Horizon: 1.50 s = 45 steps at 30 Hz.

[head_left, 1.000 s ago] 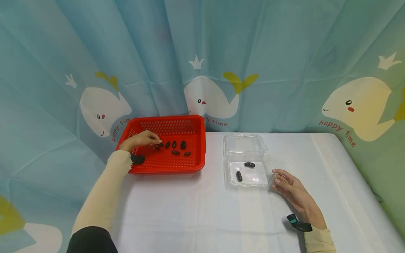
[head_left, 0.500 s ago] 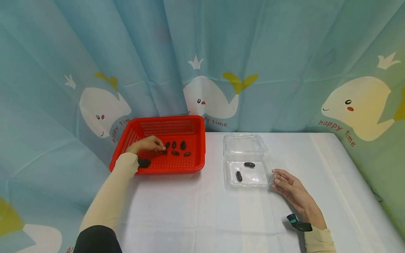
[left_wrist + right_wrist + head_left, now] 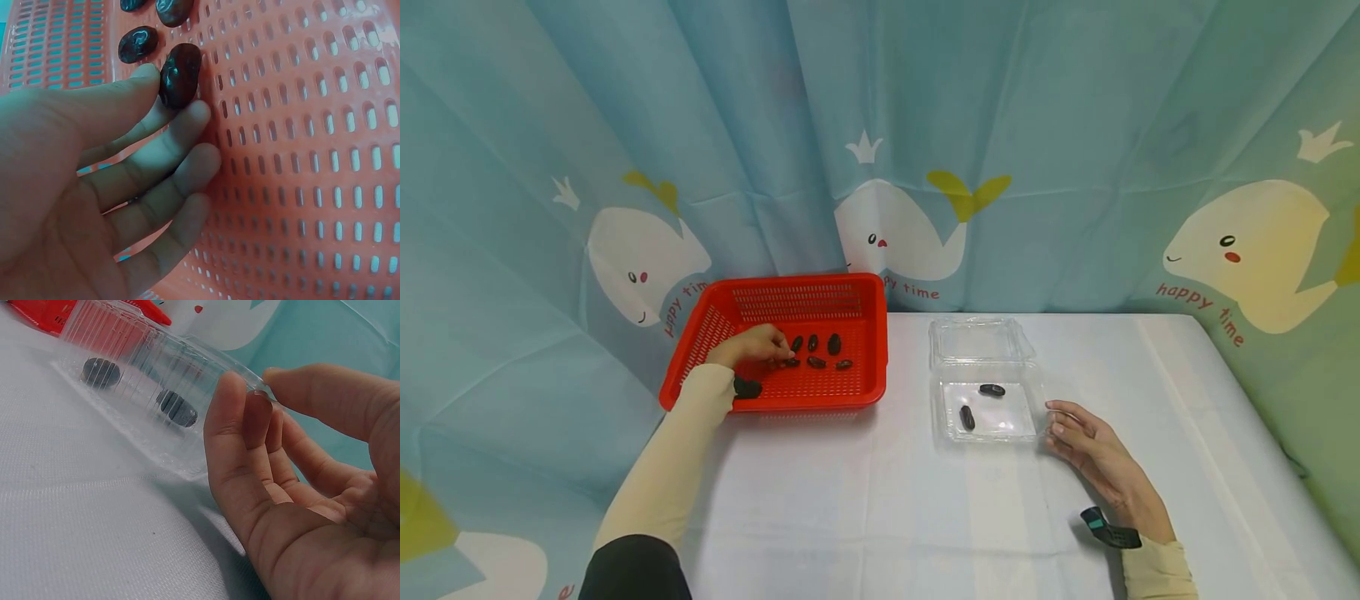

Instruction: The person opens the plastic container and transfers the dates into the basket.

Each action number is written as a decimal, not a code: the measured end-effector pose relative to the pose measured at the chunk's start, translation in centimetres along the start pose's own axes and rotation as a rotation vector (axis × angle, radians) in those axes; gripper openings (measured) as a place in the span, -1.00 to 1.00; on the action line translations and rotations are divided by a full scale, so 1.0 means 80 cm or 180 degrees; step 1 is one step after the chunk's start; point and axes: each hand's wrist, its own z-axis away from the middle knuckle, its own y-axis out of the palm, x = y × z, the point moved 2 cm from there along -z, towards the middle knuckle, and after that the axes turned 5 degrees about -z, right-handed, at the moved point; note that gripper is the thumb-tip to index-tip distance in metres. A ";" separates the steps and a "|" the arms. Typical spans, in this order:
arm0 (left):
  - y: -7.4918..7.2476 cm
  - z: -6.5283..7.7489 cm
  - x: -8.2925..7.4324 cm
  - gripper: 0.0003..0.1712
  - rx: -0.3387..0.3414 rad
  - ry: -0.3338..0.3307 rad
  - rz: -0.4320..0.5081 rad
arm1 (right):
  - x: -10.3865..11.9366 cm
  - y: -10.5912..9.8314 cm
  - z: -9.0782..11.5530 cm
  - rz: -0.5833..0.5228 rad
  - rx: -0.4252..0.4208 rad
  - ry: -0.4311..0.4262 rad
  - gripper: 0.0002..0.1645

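Inside a red perforated basket (image 3: 820, 402), my left hand (image 3: 756, 343) has thumb and fingertips at a dark, glossy date (image 3: 180, 75). The left wrist view shows the thumb against one side of that date, the index finger partly hidden behind it. More dates (image 3: 834, 343) lie on the basket floor to the right of the hand. My right hand (image 3: 1093, 454) pinches the right rim of a clear plastic clamshell box (image 3: 134, 419) with thumb and fingers. Two dates, one of them a date near the back (image 3: 992, 390), lie apart in the box's base.
The box's hinged lid (image 3: 976, 342) lies folded back, away from me. Both containers stand on a white-covered table (image 3: 955, 517). A blue curtain (image 3: 1060, 167) printed with whales hangs right behind the table and along both sides.
My left hand has moved right and slightly toward me inside the basket, from the left end of the back row of dates to a date in the front row. The right hand stays at the box.
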 end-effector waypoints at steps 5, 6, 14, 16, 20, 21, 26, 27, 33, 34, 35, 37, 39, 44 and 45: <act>-0.002 -0.001 -0.001 -0.78 -0.0030 0.0000 -0.0018 | 0.000 0.000 0.000 0.0009 0.0011 -0.0006 -0.59; -0.002 -0.001 -0.001 -0.78 -0.0033 0.0002 -0.0023 | 0.000 -0.001 0.000 0.0012 0.0013 -0.0010 -0.59; -0.004 0.002 -0.003 -0.78 -0.0213 -0.0009 -0.0225 | -0.001 0.000 -0.001 0.0038 -0.0014 0.0002 -0.59; -0.006 0.003 -0.005 -0.79 -0.0275 0.0014 -0.0297 | 0.000 0.000 -0.001 0.0056 -0.0026 0.0008 -0.59; -0.009 0.002 -0.010 -0.78 -0.0344 0.0038 -0.0371 | 0.000 0.000 0.000 0.0081 -0.0039 0.0017 -0.58; -0.009 0.001 -0.011 -0.77 -0.0351 0.0049 -0.0380 | 0.000 0.000 0.000 0.0082 -0.0037 0.0017 -0.58; -0.012 0.001 -0.019 -0.72 -0.0355 0.0111 -0.0346 | 0.001 0.001 0.000 0.0062 -0.0031 0.0014 -0.59; -0.012 0.002 -0.021 -0.72 -0.0349 0.0136 -0.0335 | 0.001 0.001 0.000 0.0061 -0.0025 0.0012 -0.59; -0.016 0.006 -0.036 -0.71 -0.0363 0.0230 -0.0303 | 0.001 0.001 0.000 0.0029 -0.0004 0.0004 -0.59; -0.016 0.006 -0.039 -0.71 -0.0372 0.0259 -0.0296 | 0.001 0.001 0.000 0.0024 -0.0004 0.0003 -0.59; -0.017 0.007 -0.043 -0.71 -0.0379 0.0287 -0.0288 | 0.001 0.001 0.000 0.0018 -0.0002 0.0001 -0.59; -0.017 0.007 -0.051 -0.71 -0.0411 0.0347 -0.0297 | 0.001 0.001 0.000 0.0007 -0.0003 0.0002 -0.59; -0.018 0.007 -0.058 -0.72 -0.0445 0.0416 -0.0320 | 0.001 0.001 0.000 -0.0002 -0.0002 0.0001 -0.59; -0.018 0.008 -0.080 -0.75 -0.0504 0.0547 -0.0459 | 0.000 0.001 -0.001 -0.0014 0.0011 -0.0004 -0.58; -0.017 0.009 -0.086 -0.76 -0.0502 0.0567 -0.0476 | 0.000 0.001 -0.001 -0.0016 0.0013 -0.0008 -0.58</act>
